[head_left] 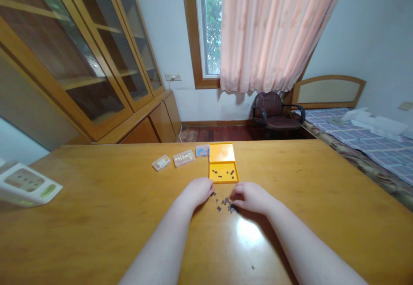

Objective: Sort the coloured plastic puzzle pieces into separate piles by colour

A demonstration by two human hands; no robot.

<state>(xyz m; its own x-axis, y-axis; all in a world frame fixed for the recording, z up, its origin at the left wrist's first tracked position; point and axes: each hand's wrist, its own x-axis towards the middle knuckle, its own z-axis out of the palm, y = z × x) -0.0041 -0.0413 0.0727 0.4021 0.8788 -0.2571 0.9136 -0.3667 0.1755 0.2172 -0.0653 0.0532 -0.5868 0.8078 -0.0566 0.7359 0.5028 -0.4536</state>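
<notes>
My left hand [198, 191] and my right hand [250, 196] rest on the wooden table [97, 216], fingers curled, on either side of a small heap of dark little pieces [226, 203]. The right hand's fingertips pinch at the heap; what they hold is too small to make out. The left hand's fingers are closed near one piece at its tip. Just beyond the hands lies an open yellow box [223, 163] with several of the same dark pieces in its tray and its lid folded back.
Three small clear plastic boxes [183, 158] stand left of the yellow box. A white carton [24, 184] lies at the table's left edge. Behind the table are a glass-door cabinet, a dark chair [274, 110] and a bed [364, 143].
</notes>
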